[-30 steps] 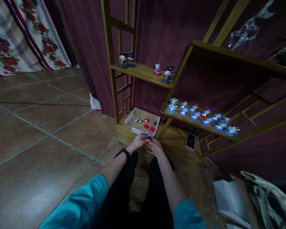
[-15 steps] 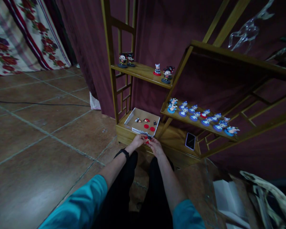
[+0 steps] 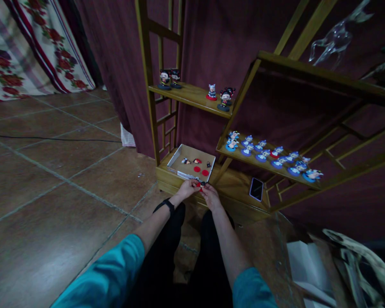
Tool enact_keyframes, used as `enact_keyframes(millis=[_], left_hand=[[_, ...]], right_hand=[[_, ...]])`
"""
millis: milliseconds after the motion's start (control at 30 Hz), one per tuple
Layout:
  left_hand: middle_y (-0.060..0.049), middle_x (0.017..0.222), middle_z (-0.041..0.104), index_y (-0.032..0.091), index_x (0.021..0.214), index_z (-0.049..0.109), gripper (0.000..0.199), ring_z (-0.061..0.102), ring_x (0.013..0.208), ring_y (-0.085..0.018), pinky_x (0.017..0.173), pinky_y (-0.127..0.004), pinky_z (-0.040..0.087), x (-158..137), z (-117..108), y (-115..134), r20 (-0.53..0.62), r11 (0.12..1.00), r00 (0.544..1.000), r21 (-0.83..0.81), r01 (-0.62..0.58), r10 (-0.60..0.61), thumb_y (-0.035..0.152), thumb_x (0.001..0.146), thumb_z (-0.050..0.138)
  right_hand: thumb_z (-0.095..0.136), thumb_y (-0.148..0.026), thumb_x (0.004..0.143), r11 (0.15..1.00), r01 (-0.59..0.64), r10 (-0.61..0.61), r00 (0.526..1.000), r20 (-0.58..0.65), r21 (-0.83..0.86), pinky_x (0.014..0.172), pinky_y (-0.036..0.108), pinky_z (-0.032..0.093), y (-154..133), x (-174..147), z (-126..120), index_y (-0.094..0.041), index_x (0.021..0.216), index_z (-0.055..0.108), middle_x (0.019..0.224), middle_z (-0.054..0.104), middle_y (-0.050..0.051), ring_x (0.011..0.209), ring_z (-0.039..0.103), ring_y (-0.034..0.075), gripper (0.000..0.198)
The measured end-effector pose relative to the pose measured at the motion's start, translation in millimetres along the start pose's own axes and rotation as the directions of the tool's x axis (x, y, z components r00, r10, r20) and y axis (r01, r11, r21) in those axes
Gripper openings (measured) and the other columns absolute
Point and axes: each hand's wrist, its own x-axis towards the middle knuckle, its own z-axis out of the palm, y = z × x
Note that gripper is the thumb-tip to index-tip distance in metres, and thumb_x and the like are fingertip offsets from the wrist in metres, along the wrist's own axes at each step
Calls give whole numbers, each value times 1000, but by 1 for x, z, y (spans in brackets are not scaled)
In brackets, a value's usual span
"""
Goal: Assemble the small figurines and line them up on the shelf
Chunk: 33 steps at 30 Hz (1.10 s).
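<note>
A small figurine (image 3: 202,185) with a dark head and red parts is held between my two hands, just in front of the box. My left hand (image 3: 189,188) has its fingers closed on the figurine's left side. On the other side my right hand (image 3: 210,196) pinches it too; the fingers hide part of it. Behind them the shallow cardboard box (image 3: 172,165) contains a figure with a black-and-white look (image 3: 186,161), a red figure piece (image 3: 197,161), a small dark piece (image 3: 208,164) and two red discs (image 3: 196,169).
The wooden shelf unit (image 3: 189,96) carries dark-based figurines (image 3: 225,99) and a red-based one (image 3: 211,92) above. Several blue-and-white figurines (image 3: 263,155) line the right shelf. A phone (image 3: 256,189) lies below. A glass horse ornament (image 3: 335,40) stands upper right; a white box (image 3: 308,267) sits lower right.
The figurine has turned and shifted slightly right between my fingers, and its dark head shows more plainly. Both hands have stayed nearly in place.
</note>
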Motion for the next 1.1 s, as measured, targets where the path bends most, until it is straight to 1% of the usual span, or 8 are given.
enact_keyframes(millis=[167, 267, 367, 467, 600, 767, 933, 1100], left_hand=[[5, 47, 52, 12, 70, 57, 14, 47, 43, -7, 48, -19, 36, -5, 0, 10, -19, 996, 998, -71, 51, -53, 16, 59, 65], [5, 46, 51, 13, 68, 55, 11, 48, 43, -7, 48, -19, 37, -6, 1, 12, -24, 993, 997, -94, 65, -68, 12, 61, 63], [5, 47, 53, 13, 70, 54, 13, 49, 43, -7, 49, -18, 38, -6, 2, 12, -39, 990, 997, -122, 67, -72, 8, 60, 62], [6, 47, 53, 12, 76, 54, 19, 49, 41, -6, 48, -18, 39, -5, 3, 11, -48, 982, 994, -165, 93, -102, 6, 60, 62], [4, 49, 55, 11, 86, 56, 21, 50, 41, -6, 44, -17, 36, -4, 1, 12, 4, 968, 987, -197, 156, -158, 12, 66, 61], [3, 50, 55, 9, 84, 59, 19, 48, 40, -5, 44, -17, 35, -5, -1, 14, 61, 960, 983, -211, 183, -173, 13, 66, 62], [5, 50, 54, 9, 90, 58, 32, 49, 43, -6, 46, -18, 36, -3, -2, 12, 6, 960, 988, -237, 152, -155, 14, 59, 67], [5, 54, 56, 10, 95, 57, 46, 49, 44, -6, 47, -19, 37, -3, -3, 9, 35, 958, 991, -253, 137, -133, 17, 52, 72]], right_hand=[[66, -17, 57, 1000, -10, 10, 1000, -24, 10, 71, 29, 47, 1, 0, -2, -23, 79, 58, 76, 66, -3, 72, 61, 12, 24], [65, -17, 58, 1000, -4, 4, 1000, -12, 22, 71, 28, 46, 2, 1, -3, -23, 77, 58, 76, 66, -3, 72, 61, 12, 21], [66, -17, 58, 999, -12, 12, 1000, -6, 43, 70, 26, 46, 1, 0, -3, -23, 77, 59, 75, 67, -3, 70, 61, 11, 21], [66, -18, 58, 999, -18, 19, 1000, -20, 36, 68, 26, 46, 0, 0, -2, -23, 79, 60, 76, 67, -2, 70, 61, 12, 22], [66, -18, 58, 999, -31, 31, 999, -14, 27, 67, 27, 47, -2, -1, -1, -22, 79, 61, 78, 68, -1, 71, 61, 13, 22], [67, -15, 59, 998, -51, 50, 998, 26, 47, 70, 27, 48, -2, -1, 0, -21, 80, 62, 79, 68, -1, 71, 62, 12, 23], [67, -13, 59, 996, -72, 69, 996, 59, 59, 75, 30, 49, -4, -3, 1, -22, 82, 60, 78, 68, -2, 73, 63, 13, 25], [66, -12, 59, 993, -80, 74, 995, 69, 91, 75, 29, 50, -4, -5, 3, -22, 80, 57, 75, 69, -4, 73, 64, 12, 25]])
